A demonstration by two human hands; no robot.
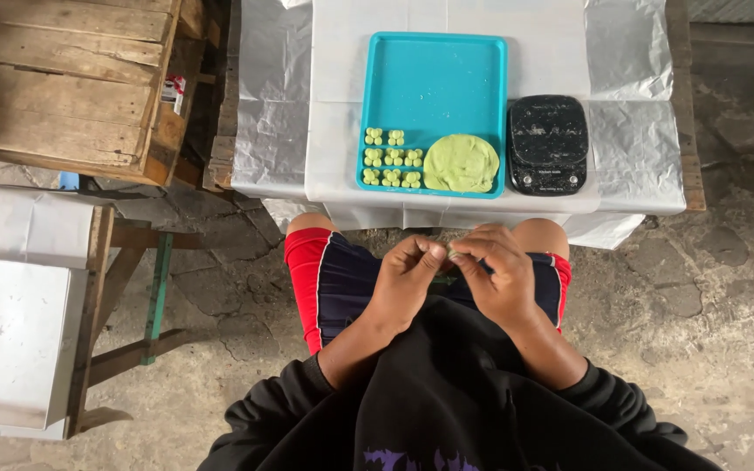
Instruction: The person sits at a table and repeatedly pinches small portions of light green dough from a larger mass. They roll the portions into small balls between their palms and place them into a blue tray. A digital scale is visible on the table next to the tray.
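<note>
My left hand [407, 279] and my right hand [501, 272] meet over my lap, fingertips pinched together on a small bit of green dough [452, 255] that is mostly hidden between them. In front of my knees a teal tray [434, 74] rests on a white-covered table. A flattened lump of green dough [461, 163] lies in the tray's near right corner. Several small shaped dough pieces [392, 157] sit in rows at its near left.
A black kitchen scale [547, 144] stands right of the tray. The white paper-covered table [630, 148] ends just before my knees. A wooden crate [63, 78] is at upper left, a white box [10, 340] on a wooden stand at left. Cracked concrete floor surrounds me.
</note>
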